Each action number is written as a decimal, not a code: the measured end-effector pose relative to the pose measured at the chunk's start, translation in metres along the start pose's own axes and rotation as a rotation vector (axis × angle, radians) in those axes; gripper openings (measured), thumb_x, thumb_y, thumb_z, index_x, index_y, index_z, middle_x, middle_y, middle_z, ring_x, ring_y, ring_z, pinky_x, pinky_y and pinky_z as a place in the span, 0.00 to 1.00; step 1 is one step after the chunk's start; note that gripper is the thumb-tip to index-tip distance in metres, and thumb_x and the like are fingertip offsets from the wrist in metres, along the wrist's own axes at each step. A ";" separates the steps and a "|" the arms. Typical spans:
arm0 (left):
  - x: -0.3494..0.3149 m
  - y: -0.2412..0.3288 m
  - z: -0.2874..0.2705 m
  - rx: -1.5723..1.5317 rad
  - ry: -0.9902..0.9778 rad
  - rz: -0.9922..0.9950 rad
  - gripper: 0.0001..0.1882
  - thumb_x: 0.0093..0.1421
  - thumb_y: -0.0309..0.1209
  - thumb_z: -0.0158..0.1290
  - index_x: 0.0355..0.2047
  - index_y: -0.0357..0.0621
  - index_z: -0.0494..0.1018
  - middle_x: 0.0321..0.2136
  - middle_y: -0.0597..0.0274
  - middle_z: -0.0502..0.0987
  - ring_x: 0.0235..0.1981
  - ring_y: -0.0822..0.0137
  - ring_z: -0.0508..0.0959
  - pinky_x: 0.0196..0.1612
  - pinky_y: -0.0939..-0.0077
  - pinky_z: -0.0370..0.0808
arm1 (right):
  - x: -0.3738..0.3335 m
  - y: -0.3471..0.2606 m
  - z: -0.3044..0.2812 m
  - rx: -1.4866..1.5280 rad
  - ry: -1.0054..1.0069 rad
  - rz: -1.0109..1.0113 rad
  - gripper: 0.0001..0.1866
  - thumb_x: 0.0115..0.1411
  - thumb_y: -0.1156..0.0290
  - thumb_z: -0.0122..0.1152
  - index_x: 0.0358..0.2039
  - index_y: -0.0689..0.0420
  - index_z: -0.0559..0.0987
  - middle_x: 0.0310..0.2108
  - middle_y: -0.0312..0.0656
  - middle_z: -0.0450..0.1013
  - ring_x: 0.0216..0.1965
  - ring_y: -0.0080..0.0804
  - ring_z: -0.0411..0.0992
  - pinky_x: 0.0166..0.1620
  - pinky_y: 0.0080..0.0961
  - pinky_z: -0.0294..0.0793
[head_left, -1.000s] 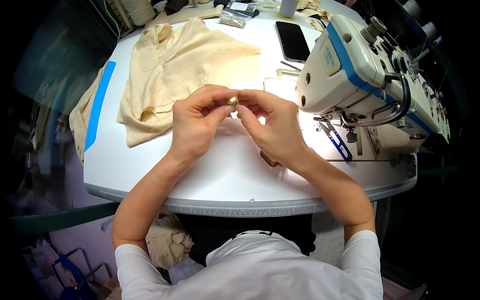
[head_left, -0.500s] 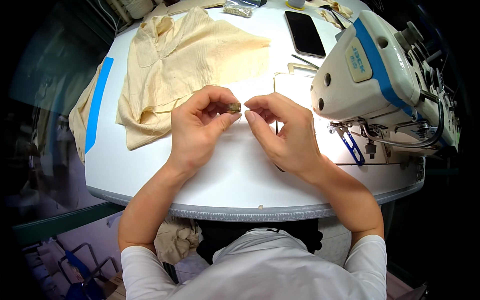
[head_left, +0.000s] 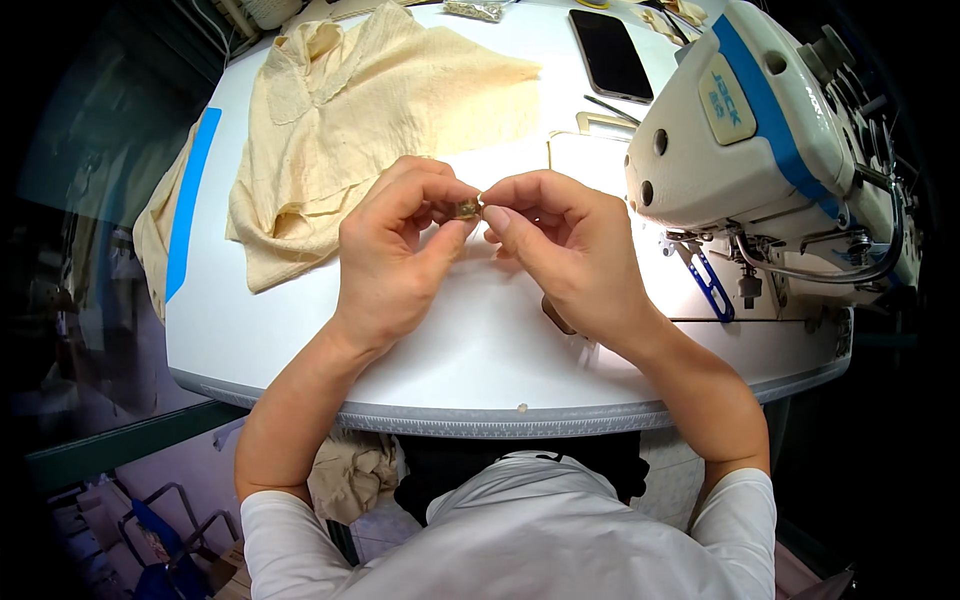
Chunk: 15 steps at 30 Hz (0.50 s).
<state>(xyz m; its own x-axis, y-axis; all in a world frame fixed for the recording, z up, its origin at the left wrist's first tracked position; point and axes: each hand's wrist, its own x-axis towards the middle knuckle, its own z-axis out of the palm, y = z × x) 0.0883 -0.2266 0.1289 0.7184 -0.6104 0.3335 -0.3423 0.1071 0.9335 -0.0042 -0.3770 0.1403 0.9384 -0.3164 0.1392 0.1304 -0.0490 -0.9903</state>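
Note:
Between the thumb and fingers of my left hand (head_left: 392, 260) is a small brass-coloured bobbin case (head_left: 467, 209), held above the white table. My right hand (head_left: 578, 262) is closed in a pinch right beside it, thumb and forefinger tips at the case's right side. Whatever those fingertips grip is too small to make out. Behind my left hand a cream gauzy garment (head_left: 390, 100) lies spread and partly folded on the tabletop. To the right of my right hand stands a white and blue sewing machine (head_left: 740, 130).
A black phone (head_left: 611, 55) lies at the far side, near a small clear bag (head_left: 474, 10). A blue slotted part (head_left: 708, 285) sits under the machine head. A ruler strip (head_left: 480, 422) edges the table's front, with a tiny pale bit (head_left: 522, 408) by it.
My right hand has moved slightly left and its fingertips have closed in at the bobbin case. My left hand still holds the case. The view has shifted a little.

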 end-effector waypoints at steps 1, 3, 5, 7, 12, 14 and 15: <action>0.000 0.000 0.000 0.015 0.003 -0.010 0.12 0.54 0.12 0.55 0.38 0.35 0.77 0.37 0.62 0.74 0.36 0.75 0.75 0.39 0.83 0.73 | 0.001 -0.001 0.000 0.025 0.003 0.028 0.08 0.61 0.77 0.61 0.39 0.66 0.81 0.30 0.40 0.80 0.31 0.19 0.76 0.34 0.18 0.76; 0.000 0.001 0.000 0.021 0.000 -0.017 0.12 0.54 0.12 0.55 0.38 0.34 0.77 0.37 0.62 0.75 0.35 0.76 0.75 0.38 0.83 0.73 | 0.001 -0.002 0.001 0.072 0.007 0.079 0.07 0.61 0.77 0.61 0.39 0.66 0.81 0.29 0.38 0.79 0.30 0.17 0.74 0.33 0.16 0.74; -0.002 0.005 0.000 0.006 -0.011 -0.009 0.12 0.54 0.12 0.55 0.39 0.34 0.78 0.36 0.63 0.75 0.34 0.76 0.75 0.36 0.83 0.73 | 0.000 -0.004 0.001 0.047 0.010 0.064 0.07 0.62 0.77 0.61 0.38 0.66 0.81 0.28 0.38 0.79 0.28 0.16 0.74 0.31 0.14 0.73; -0.002 0.008 0.000 0.027 -0.004 -0.038 0.13 0.54 0.12 0.55 0.39 0.34 0.79 0.34 0.63 0.76 0.33 0.76 0.75 0.35 0.83 0.73 | 0.001 -0.004 0.000 0.034 0.014 0.065 0.06 0.62 0.77 0.61 0.38 0.66 0.82 0.26 0.37 0.78 0.27 0.16 0.73 0.29 0.14 0.72; -0.001 0.006 -0.001 0.057 -0.013 -0.040 0.13 0.54 0.12 0.55 0.40 0.34 0.79 0.32 0.63 0.78 0.31 0.76 0.76 0.33 0.83 0.73 | 0.003 -0.005 -0.001 0.034 0.008 0.079 0.06 0.62 0.77 0.62 0.36 0.66 0.83 0.24 0.37 0.78 0.24 0.16 0.72 0.27 0.13 0.70; -0.002 0.006 -0.001 0.054 -0.023 -0.038 0.13 0.54 0.13 0.56 0.40 0.35 0.79 0.32 0.63 0.78 0.31 0.76 0.76 0.33 0.83 0.73 | 0.003 -0.004 -0.002 0.029 0.005 0.075 0.06 0.61 0.78 0.61 0.36 0.67 0.83 0.24 0.37 0.78 0.24 0.16 0.72 0.26 0.13 0.70; -0.002 0.006 -0.002 0.065 -0.026 -0.037 0.13 0.54 0.13 0.56 0.40 0.35 0.79 0.32 0.63 0.78 0.31 0.76 0.76 0.33 0.83 0.73 | 0.003 -0.003 -0.002 0.027 0.003 0.073 0.06 0.61 0.78 0.61 0.36 0.67 0.83 0.25 0.37 0.78 0.24 0.16 0.72 0.26 0.13 0.70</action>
<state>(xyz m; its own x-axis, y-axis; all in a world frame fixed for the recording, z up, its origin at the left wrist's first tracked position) 0.0861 -0.2236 0.1339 0.7156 -0.6335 0.2944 -0.3549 0.0334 0.9343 -0.0020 -0.3794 0.1439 0.9448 -0.3207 0.0670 0.0706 -0.0003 -0.9975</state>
